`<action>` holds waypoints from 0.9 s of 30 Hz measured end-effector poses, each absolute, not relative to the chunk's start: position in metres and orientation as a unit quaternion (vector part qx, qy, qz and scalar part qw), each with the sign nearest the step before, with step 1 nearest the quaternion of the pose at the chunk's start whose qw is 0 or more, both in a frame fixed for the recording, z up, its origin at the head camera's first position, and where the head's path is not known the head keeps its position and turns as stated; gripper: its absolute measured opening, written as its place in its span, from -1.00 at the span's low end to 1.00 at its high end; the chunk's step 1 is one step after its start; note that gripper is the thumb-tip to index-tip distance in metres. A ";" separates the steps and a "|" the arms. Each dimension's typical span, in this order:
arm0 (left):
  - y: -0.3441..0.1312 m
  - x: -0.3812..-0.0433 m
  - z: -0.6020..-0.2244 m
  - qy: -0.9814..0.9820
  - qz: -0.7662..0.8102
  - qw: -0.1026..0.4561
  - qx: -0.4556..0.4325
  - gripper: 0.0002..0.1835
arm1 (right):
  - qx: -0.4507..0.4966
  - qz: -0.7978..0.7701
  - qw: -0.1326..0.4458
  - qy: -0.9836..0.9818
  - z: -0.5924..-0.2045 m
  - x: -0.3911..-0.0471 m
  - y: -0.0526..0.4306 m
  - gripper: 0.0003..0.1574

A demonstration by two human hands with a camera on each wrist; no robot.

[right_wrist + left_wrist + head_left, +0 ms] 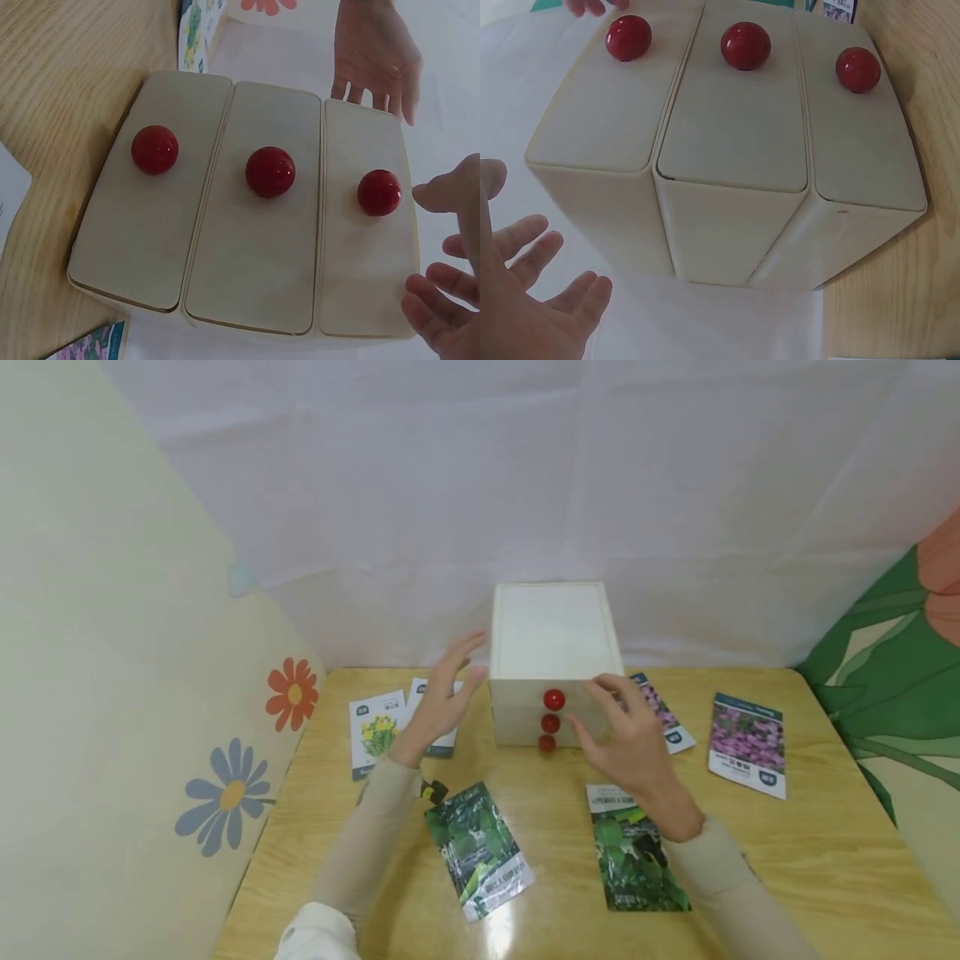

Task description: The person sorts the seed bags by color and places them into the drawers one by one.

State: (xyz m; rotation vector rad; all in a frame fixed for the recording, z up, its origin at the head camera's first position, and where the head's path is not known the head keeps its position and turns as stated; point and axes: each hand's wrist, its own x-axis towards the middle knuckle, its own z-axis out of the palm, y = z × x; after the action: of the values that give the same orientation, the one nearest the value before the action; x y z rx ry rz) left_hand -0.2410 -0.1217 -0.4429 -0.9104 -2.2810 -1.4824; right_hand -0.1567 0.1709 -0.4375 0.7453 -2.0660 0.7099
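Note:
A cream box with three stacked drawers [555, 631] stands at the back of the table, each drawer front carrying a round red knob [271, 172]. My left hand [442, 697] hovers at the box's left side, fingers spread and nothing between them. Near the front right corner is my right hand [626, 739], its fingers loosely bent at the top front edge. In the right wrist view, the right thumb and fingers [442, 281] lie close beside the top drawer and hold nothing. All three drawers are pushed in.
Two packets with green leaves [480, 852] [633, 860] lie in front of the box. Packets with purple flowers [746, 743] lie to the right, and a yellow-flower packet [378, 735] lies left, beside another white packet [444, 745]. A white cloth [420, 510] hangs behind.

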 end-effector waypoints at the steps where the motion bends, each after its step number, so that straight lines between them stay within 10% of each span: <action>1: -0.121 -0.242 -0.444 -0.787 -0.513 0.138 -0.314 -0.46 | 0.295 0.281 0.405 -0.819 -0.438 -0.157 0.170 -0.36; 27: -0.100 -0.247 -0.451 -0.759 -0.555 0.142 -0.308 -0.61 | 0.255 0.328 0.413 -0.811 -0.450 -0.161 0.140 -0.46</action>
State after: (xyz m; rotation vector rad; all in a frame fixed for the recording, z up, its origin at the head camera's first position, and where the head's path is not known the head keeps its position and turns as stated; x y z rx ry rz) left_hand -0.2468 -0.1001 -0.4509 -0.8882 -2.1915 -1.6032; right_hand -0.1610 0.1404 -0.4503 0.6415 -2.0386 0.8239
